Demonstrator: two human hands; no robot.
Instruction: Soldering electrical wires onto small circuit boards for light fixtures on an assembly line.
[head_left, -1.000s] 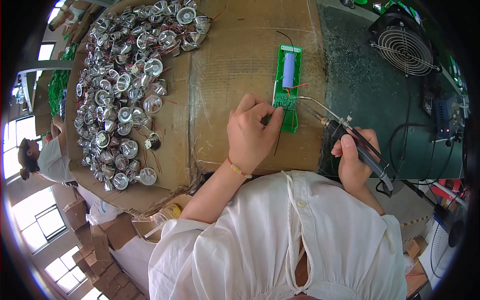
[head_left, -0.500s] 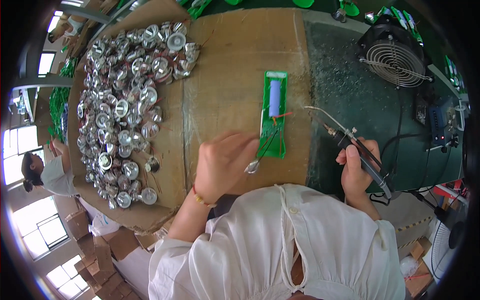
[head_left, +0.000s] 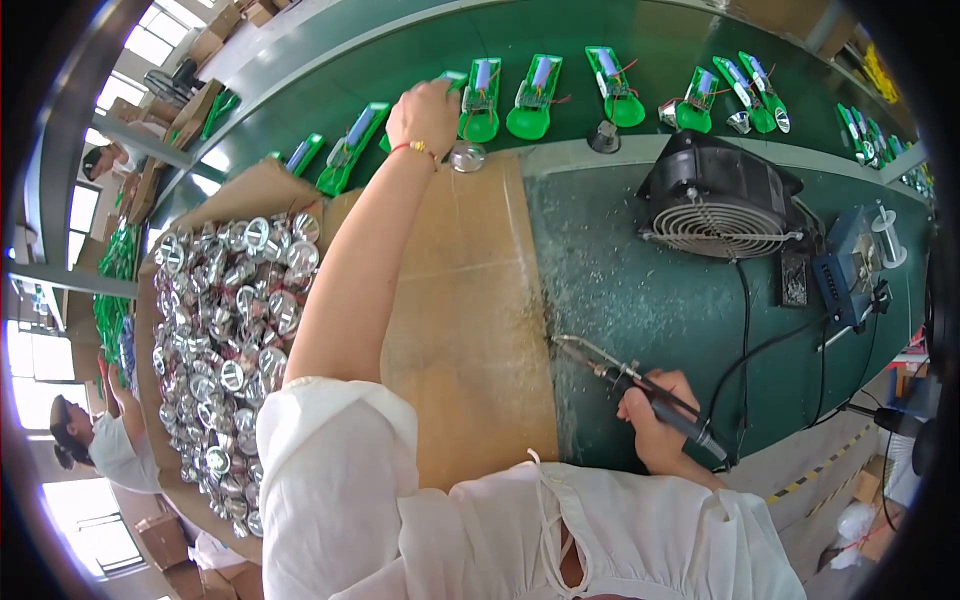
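My left hand (head_left: 425,120) reaches far forward to the green belt, its fingers curled over a green flashlight housing (head_left: 453,80) that they mostly cover. A silvery reflector cup (head_left: 467,157) lies just beside the wrist, at the near edge of the belt. In my right hand (head_left: 657,425), low on the right, is a soldering iron (head_left: 695,430) with a thin metal feed tube along it. Its tip points left, over the edge of the cardboard sheet (head_left: 460,330).
Many reflector cups (head_left: 230,375) fill a cardboard box on the left. Open green housings with purple batteries (head_left: 540,75) line the belt. A black fan (head_left: 720,200) and a blue soldering station (head_left: 845,275) stand at right. Another person (head_left: 115,440) works at far left.
My left hand has gone from beside the green housing on the cardboard to the far belt. That housing has left the cardboard. The soldering iron stays in my right hand; the view has shifted.
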